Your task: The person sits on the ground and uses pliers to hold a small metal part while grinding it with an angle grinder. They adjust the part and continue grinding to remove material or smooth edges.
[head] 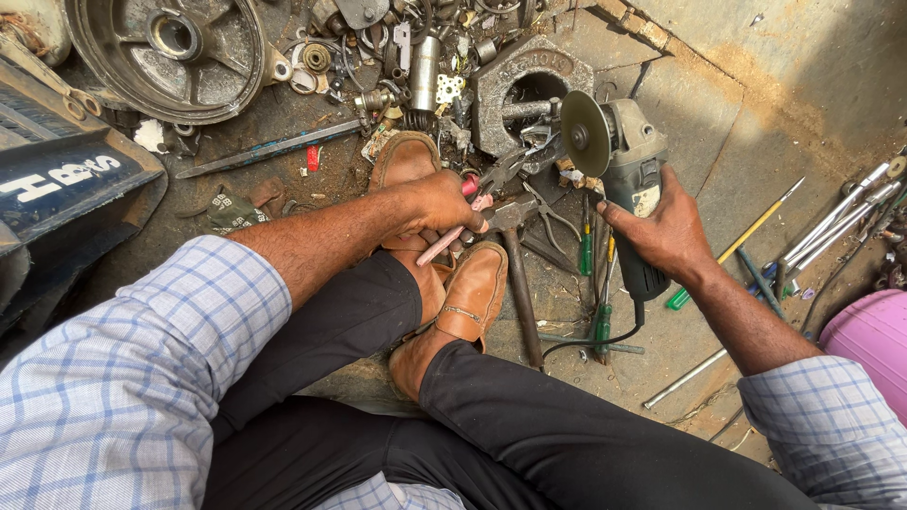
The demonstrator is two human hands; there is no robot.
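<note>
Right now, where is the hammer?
In the head view, the hammer lies on the ground at centre, its head just below the pliers in the left hand, its handle beside the brown shoe.

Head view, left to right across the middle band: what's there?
Dark blue panel → left hand gripping pliers → hammer → angle grinder in right hand → green-handled screwdriver → metal rods → pink tub.
</note>
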